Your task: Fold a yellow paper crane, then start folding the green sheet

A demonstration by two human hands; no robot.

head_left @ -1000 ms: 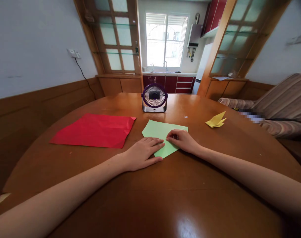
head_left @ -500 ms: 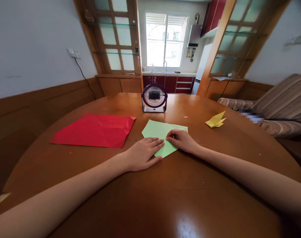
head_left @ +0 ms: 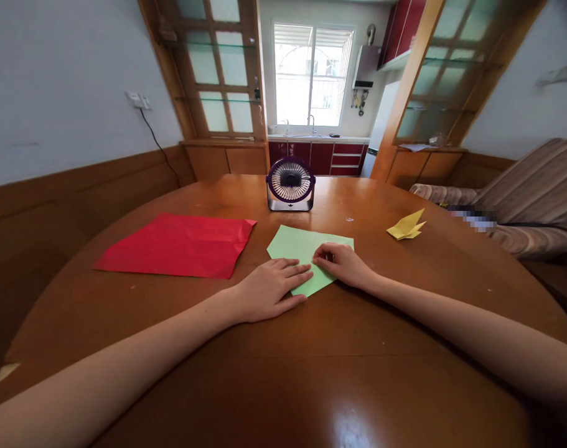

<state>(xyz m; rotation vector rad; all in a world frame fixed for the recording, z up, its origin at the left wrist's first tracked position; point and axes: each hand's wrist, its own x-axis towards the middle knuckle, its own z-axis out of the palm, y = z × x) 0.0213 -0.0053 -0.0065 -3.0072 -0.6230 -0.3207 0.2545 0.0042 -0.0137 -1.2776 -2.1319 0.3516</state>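
Observation:
A sheet of pale green paper (head_left: 306, 239), with several angled edges, lies on the wooden table in front of me. My left hand (head_left: 276, 287) rests flat across its near left part, fingers stretched out and thumb apart. Over the right part, my right hand (head_left: 342, 262) is closed in a pinch, its thumb and fingertips on the paper near the middle. The part of the paper under both hands is hidden. Left of it lies a larger red sheet of paper (head_left: 180, 246), creased near its right corner.
A small purple desk fan (head_left: 290, 183) stands behind the green paper. To the right sits a folded yellow paper piece (head_left: 407, 225) with pointed tips. The round wooden table (head_left: 283, 386) reaches toward me. A pale scrap (head_left: 7, 372) lies at its left edge; a striped sofa (head_left: 535, 186) is at the right.
The fingertips of my left hand have slid very slightly to the right on the green paper. My right hand keeps its place.

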